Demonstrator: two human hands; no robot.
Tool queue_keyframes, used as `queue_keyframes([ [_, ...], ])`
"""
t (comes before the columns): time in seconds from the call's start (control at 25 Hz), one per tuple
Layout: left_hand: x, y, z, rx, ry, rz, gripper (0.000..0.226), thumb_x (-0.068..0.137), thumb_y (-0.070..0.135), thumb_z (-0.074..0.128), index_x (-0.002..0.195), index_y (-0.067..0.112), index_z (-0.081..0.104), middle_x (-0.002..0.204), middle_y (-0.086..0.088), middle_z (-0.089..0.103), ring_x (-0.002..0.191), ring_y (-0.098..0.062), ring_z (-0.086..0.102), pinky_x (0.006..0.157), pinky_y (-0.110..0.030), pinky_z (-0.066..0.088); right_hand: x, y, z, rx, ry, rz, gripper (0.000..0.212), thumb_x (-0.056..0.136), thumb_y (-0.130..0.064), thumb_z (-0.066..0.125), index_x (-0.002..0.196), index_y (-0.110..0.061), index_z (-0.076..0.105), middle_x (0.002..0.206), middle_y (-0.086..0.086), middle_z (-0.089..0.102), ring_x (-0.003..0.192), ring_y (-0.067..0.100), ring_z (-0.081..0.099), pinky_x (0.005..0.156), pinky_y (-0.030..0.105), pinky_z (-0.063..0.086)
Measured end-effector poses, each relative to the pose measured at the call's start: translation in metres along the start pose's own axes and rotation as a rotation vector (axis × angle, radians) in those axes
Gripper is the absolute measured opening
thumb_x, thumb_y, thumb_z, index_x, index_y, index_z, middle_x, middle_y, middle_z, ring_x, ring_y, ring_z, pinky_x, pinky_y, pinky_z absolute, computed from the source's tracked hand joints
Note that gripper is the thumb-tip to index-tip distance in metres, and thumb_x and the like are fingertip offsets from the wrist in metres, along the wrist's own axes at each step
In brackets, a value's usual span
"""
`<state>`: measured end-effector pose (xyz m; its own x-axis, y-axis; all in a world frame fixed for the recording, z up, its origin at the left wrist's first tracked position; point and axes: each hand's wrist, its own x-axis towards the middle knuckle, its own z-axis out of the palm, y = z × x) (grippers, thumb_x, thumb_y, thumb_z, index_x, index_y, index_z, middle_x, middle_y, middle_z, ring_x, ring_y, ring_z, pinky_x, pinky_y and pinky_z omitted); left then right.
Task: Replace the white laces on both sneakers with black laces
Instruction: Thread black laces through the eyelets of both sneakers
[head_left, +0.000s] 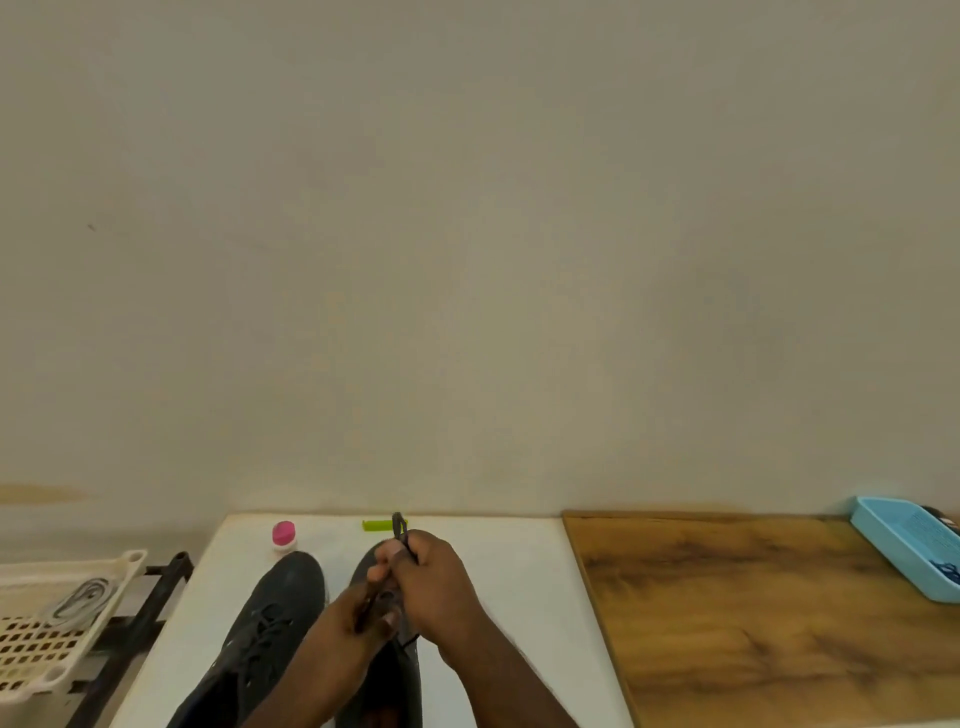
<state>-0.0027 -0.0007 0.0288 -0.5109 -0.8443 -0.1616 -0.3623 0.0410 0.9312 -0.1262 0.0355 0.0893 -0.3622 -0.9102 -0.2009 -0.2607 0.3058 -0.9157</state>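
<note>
Right hand (431, 587) grip clamped on the black lace (400, 527), left hand (358, 618) pinching it lower, over the right sneaker (400, 675) on the white tabletop (498, 571); left sneaker (270, 623) alongside, laced black. No readable writing.

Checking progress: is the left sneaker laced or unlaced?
Laced: black laces cross the left sneaker up its front.

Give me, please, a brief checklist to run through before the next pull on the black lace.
1. Right hand grips the black lace: ok.
2. Left hand grips the lace lower down: ok.
3. Right sneaker flat on the white table: ok.
4. Left sneaker laced black: ok.
5. White laces set aside in the cream basket: ok.
6. Eyelets threaded correctly: cannot tell, both hands cover them.
</note>
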Motion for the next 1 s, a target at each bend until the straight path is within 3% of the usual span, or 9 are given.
queue_keyframes([
  [0.12,0.006,-0.011,-0.002,-0.028,0.088,-0.053,0.016,0.093,0.019,0.066,0.094,0.034,0.071,0.081,0.009,0.075,0.077,-0.010,0.070,0.067,-0.020,0.050,0.002,0.025,0.000,-0.033,-0.017,0.016,0.023,0.101,-0.036,0.052,0.119,-0.024,0.061,0.110,-0.007,0.068,0.105,0.012,0.064,0.099,0.034,0.053],
  [0.28,0.003,-0.026,-0.002,-0.119,0.111,-0.092,0.021,0.092,0.014,0.068,0.099,0.034,0.070,0.091,0.017,0.075,0.085,-0.003,0.071,0.071,-0.018,0.051,-0.009,0.070,0.005,0.172,0.063,0.129,0.022,0.097,-0.020,0.058,0.117,-0.026,0.066,0.108,-0.006,0.073,0.100,0.010,0.069,0.093,0.032,0.057],
  [0.4,0.000,-0.031,-0.001,-0.166,0.118,-0.124,0.023,0.096,0.012,0.062,0.101,0.033,0.070,0.092,0.012,0.076,0.085,-0.003,0.071,0.071,-0.018,0.054,-0.012,0.089,0.011,0.283,0.154,0.170,0.023,0.101,-0.011,0.054,0.117,-0.019,0.068,0.095,0.001,0.077,0.089,0.015,0.073,0.083,0.033,0.061],
  [0.56,0.002,-0.031,-0.006,-0.257,0.167,-0.123,0.018,0.098,0.011,0.059,0.101,0.025,0.071,0.088,0.004,0.076,0.085,-0.010,0.072,0.068,-0.020,0.057,-0.006,0.090,0.009,0.322,0.204,0.059,0.025,0.098,-0.011,0.061,0.117,-0.028,0.061,0.090,-0.003,0.078,0.084,0.014,0.075,0.075,0.031,0.061],
  [0.72,0.000,-0.028,-0.005,-0.447,0.180,-0.178,0.009,0.096,0.016,0.063,0.101,0.013,0.070,0.082,-0.006,0.074,0.082,-0.019,0.072,0.070,-0.027,0.057,-0.008,0.091,0.007,0.367,0.228,0.036,0.017,0.094,-0.011,0.066,0.106,-0.023,0.063,0.088,0.000,0.078,0.082,0.019,0.074,0.071,0.029,0.061],
  [0.92,-0.003,-0.012,-0.015,-0.545,0.236,-0.146,0.013,0.096,0.019,0.063,0.106,0.013,0.068,0.083,-0.005,0.073,0.084,-0.022,0.073,0.070,-0.029,0.058,-0.011,0.087,-0.001,0.489,0.293,0.020,0.011,0.093,-0.012,0.069,0.103,-0.017,0.068,0.090,0.002,0.077,0.084,0.016,0.074,0.066,0.023,0.057],
  [1.0,-0.007,-0.009,-0.019,-0.439,0.201,-0.088,0.014,0.098,0.019,0.060,0.107,0.020,0.071,0.086,-0.003,0.074,0.085,-0.020,0.072,0.070,-0.025,0.058,-0.014,0.090,-0.001,0.444,0.290,0.057,0.012,0.093,-0.013,0.069,0.104,-0.019,0.068,0.088,0.001,0.078,0.084,0.015,0.074,0.066,0.023,0.056],
])
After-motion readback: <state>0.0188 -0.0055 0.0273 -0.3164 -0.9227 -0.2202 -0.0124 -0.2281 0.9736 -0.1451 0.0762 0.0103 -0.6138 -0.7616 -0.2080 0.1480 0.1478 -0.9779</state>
